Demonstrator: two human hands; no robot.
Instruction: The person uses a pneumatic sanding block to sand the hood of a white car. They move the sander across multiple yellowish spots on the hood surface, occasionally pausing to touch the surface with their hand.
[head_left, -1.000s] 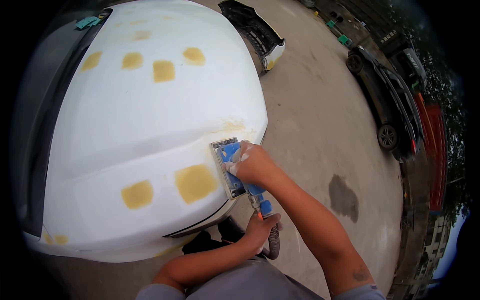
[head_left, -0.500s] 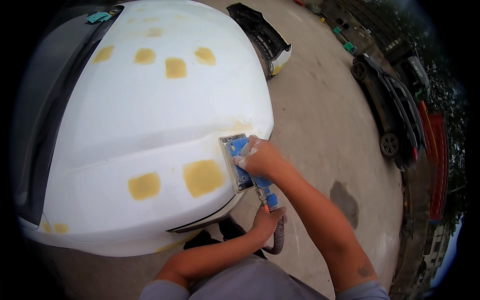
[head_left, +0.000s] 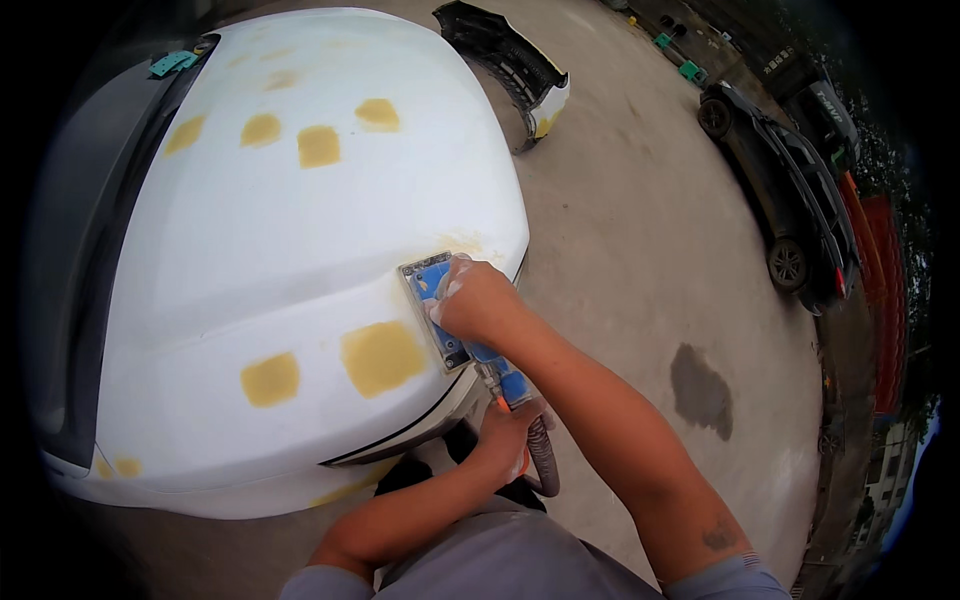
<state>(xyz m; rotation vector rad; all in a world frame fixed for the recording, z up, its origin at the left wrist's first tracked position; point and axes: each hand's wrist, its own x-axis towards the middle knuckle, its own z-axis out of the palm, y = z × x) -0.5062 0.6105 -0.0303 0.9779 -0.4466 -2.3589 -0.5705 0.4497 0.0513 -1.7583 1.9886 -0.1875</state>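
Note:
A blue rectangular sander (head_left: 427, 281) with a black-edged pad lies flat on the front corner of a white car hood (head_left: 250, 225). My right hand (head_left: 470, 300) is wrapped over its top, the fingers dusted white. My left hand (head_left: 508, 440) is closed around the sander's rear end, where a grey ribbed hose (head_left: 543, 458) and a bit of orange show. Beside the pad is a large yellow filler patch (head_left: 383, 358), with a smaller yellow patch (head_left: 270, 380) to its left. Faint yellow smears (head_left: 462, 243) mark the paint just beyond the sander.
More yellow patches (head_left: 319, 146) dot the hood's far half. A teal cloth or pad (head_left: 174, 63) rests by the windshield. A detached bumper (head_left: 510, 60) lies on the concrete ground (head_left: 620, 200) beyond the car. A dark car (head_left: 790, 190) is parked at right, near a wet stain (head_left: 700, 390).
The sander has slid a little left and away from me over the hood corner, both hands keeping their hold. The whole view has also shifted slightly.

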